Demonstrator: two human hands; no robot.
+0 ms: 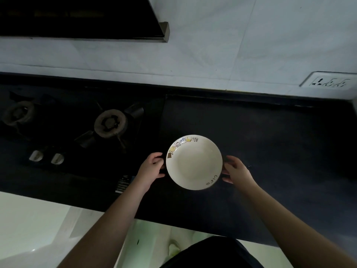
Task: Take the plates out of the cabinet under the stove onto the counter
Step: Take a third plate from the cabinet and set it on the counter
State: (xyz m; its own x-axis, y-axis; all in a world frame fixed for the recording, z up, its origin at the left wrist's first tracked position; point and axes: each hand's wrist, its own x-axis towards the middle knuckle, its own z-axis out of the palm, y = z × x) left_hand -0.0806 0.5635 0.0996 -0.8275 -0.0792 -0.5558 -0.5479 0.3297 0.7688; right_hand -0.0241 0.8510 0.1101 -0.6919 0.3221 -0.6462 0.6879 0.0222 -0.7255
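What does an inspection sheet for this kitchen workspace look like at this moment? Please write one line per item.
Surface: dark counter to the right of the gas stove; dim light.
Job's things: one white plate with small drawings on its rim, over the counter; whether it already rests there cannot be told. The cabinet is not in view.
Clutter: nothing seen.
Grip: left hand and right hand each hold the plate at opposite sides of its rim.
Cables: nothing seen.
Surroundings: two burners and two knobs on the stove, range hood above, tiled wall, wall socket at the right.
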